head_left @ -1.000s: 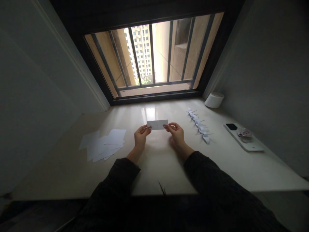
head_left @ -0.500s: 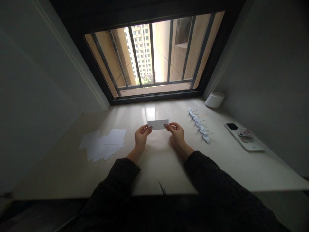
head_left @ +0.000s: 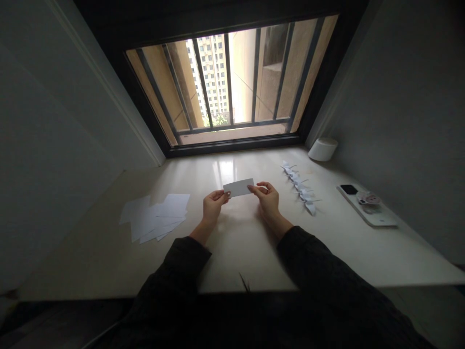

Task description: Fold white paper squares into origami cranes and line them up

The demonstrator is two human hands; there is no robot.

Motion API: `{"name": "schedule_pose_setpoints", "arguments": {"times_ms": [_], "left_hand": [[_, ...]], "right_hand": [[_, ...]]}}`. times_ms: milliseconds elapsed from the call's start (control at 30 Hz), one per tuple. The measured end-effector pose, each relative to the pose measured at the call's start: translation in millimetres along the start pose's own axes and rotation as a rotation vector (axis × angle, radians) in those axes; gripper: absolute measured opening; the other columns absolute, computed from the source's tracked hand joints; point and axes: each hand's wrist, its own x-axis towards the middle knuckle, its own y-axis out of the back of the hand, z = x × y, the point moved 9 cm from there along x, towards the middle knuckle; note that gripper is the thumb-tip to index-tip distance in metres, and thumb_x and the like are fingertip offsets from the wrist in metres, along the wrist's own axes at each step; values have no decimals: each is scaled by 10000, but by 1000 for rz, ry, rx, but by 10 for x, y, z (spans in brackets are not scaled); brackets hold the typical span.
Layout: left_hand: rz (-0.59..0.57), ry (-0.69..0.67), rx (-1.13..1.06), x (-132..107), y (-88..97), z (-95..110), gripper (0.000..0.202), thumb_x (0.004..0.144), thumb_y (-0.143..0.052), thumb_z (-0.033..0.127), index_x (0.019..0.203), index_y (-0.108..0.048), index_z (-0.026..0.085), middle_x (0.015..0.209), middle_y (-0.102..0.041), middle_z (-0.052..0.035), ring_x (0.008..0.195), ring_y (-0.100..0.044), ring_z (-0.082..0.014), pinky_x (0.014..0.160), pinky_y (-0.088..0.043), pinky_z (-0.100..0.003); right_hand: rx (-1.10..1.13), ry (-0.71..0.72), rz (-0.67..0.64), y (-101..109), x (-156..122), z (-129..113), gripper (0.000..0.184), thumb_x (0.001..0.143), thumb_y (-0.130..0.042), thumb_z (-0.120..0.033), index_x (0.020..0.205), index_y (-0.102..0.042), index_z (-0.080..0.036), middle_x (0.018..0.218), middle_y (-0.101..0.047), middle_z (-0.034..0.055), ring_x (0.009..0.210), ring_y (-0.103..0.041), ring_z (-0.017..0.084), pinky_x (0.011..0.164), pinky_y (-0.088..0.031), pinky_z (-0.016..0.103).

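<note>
A narrow rectangle of pale paper (head_left: 239, 188), which looks folded, is held up over the white tabletop (head_left: 232, 242) by both hands. My left hand (head_left: 213, 205) pinches its left end between thumb and fingers. At the right end, my right hand (head_left: 268, 199) grips it with thumb and forefinger. The strip tilts slightly, right end higher. Loose white paper sheets (head_left: 156, 218) lie overlapping to the left of my left hand. Beyond my right hand stretches a row of several small folded paper figures (head_left: 298, 186), pale with thin points.
A white phone (head_left: 374, 218) with a round grip on its back lies at the right. Near the window corner stands a white cylindrical object (head_left: 322, 149). A barred window (head_left: 232, 82) closes off the far side. Something thin and dark (head_left: 244, 282) lies at the front edge.
The paper strip has tilted, its right end now a little higher than its left. Both hands have shifted very slightly and still grip it.
</note>
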Motion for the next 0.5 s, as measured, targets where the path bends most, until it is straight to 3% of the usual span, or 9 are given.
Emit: {"name": "schedule_pose_setpoints", "arguments": {"times_ms": [100, 200, 333, 500], "left_hand": [[28, -33, -38, -11, 13, 31, 362, 560, -810, 326, 819, -680, 107, 814, -716, -85, 734, -660, -160, 764, -520, -327], [88, -67, -71, -27, 52, 75, 353, 570, -804, 324, 817, -673, 109, 811, -716, -78, 739, -660, -157, 759, -516, -319], [104, -90, -91, -69, 31, 109, 351, 591, -790, 332, 839, -671, 115, 821, -718, -78, 747, -662, -160, 772, -509, -325], [44, -130, -90, -123, -67, 129, 330, 611, -779, 331, 838, -669, 119, 846, -721, -86, 768, -664, -168, 775, -512, -330]], "right_hand": [[-16, -18, -35, -25, 5, 19, 453, 525, -818, -349, 892, -613, -183, 706, -691, 22, 653, -626, 154, 666, -482, 303], [-35, -84, -154, -156, -53, 85, 471, 562, -793, -380, 965, -643, -189, 797, -704, 44, 727, -635, 167, 663, -475, 295], [-155, -167, -357, -390, -206, 227, 335, 576, -775, -415, 808, -709, -182, 841, -710, 70, 763, -623, 186, 614, -454, 278], [-212, -149, -373, -445, -257, 289, 311, 579, -772, -423, 774, -735, -184, 790, -710, 69, 697, -596, 174, 590, -435, 285]]}}
